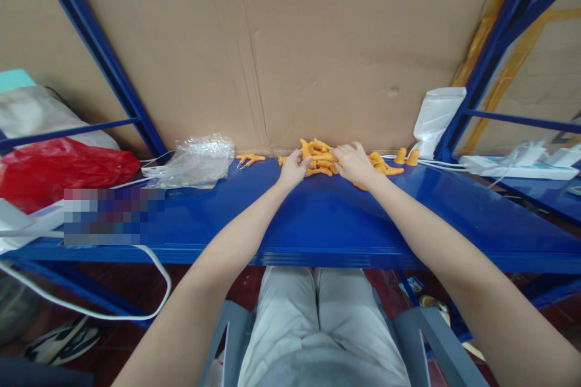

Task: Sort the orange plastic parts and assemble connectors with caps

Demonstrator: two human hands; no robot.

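Observation:
A heap of orange plastic pieces [321, 164], curved and branching in shape, lies at the back of the blue shelf. At its left side my left hand [293, 170] has its fingers curled around an orange piece. My right hand [354, 162] reaches over the heap from the right, its fingertips bent down on the end of an orange piece between the hands. Whether both hands grip one and the same piece is too small to tell. More orange pieces [384, 164] lie just right of my right hand.
Two orange cone-shaped pieces [412, 158] stand near a white bag [438, 121]. Left of the heap lie a branching orange piece [250, 159] and a clear plastic bag [195, 160]. A cardboard sheet [318, 54] walls off the back. Blue posts, a red bag [68, 172] and white cables flank the shelf [313, 217].

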